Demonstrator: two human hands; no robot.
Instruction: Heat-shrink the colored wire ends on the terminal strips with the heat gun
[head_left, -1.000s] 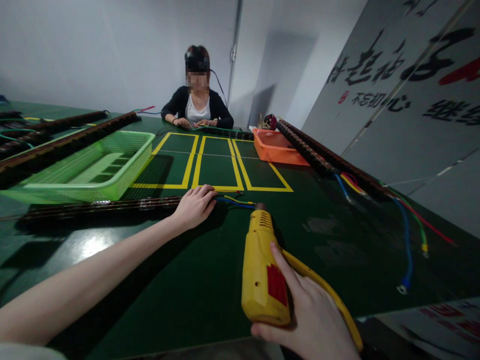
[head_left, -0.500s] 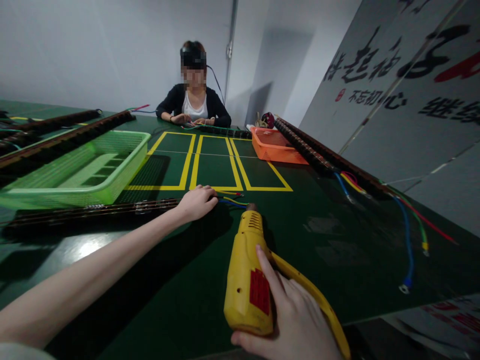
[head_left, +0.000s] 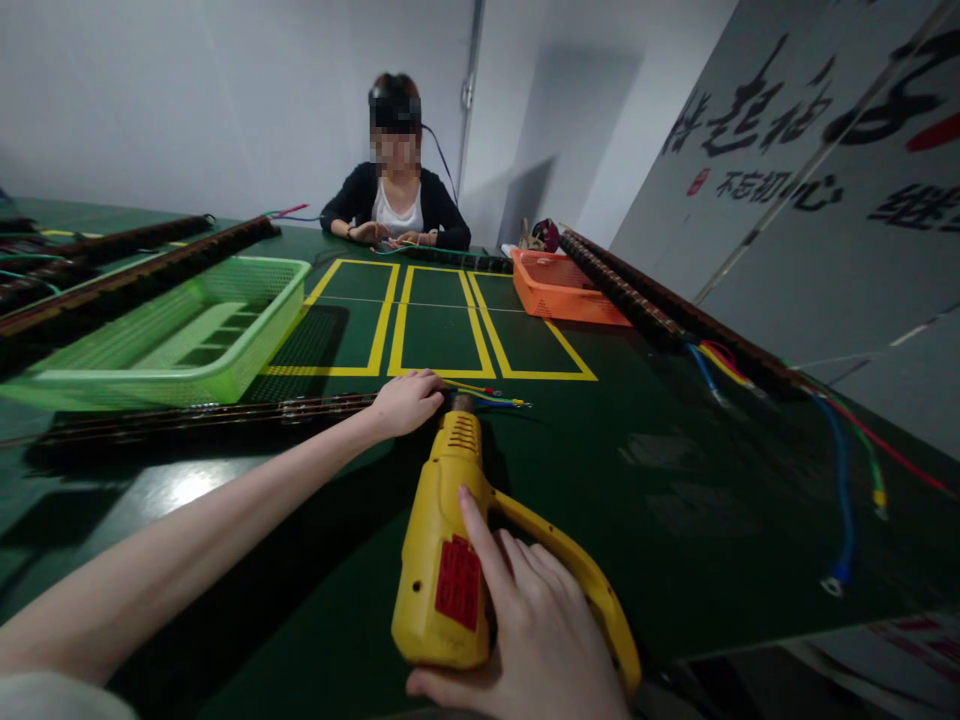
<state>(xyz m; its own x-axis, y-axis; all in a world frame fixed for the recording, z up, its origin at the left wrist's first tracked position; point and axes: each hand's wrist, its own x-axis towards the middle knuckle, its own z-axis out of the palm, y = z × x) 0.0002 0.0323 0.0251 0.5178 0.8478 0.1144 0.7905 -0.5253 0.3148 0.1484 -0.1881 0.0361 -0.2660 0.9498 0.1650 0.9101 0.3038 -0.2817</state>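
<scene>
My right hand [head_left: 536, 605] is wrapped round a yellow heat gun [head_left: 442, 520] with a red label, the index finger stretched along its body. The gun's metal nozzle [head_left: 463, 402] points away from me at the coloured wires [head_left: 499, 401], which end in small metal terminals. My left hand [head_left: 409, 402] is closed over these wires at the end of a long dark strip [head_left: 202, 425] on the table; its grip partly hides them. Nozzle and left fingertips are close together.
The green table [head_left: 585, 500] carries yellow tape rectangles [head_left: 442, 374]. A green basket [head_left: 277, 310] stands left with dark strips across it. An orange basket [head_left: 555, 300] is at right, with more strips and loose wires [head_left: 844, 500]. Opposite sits a person [head_left: 397, 205], hands on wires.
The heat gun in my right hand has moved left along the wires, nearer my left hand. The wire ends now show beyond the nozzle. My left hand keeps its hold; the view has shifted slightly.
</scene>
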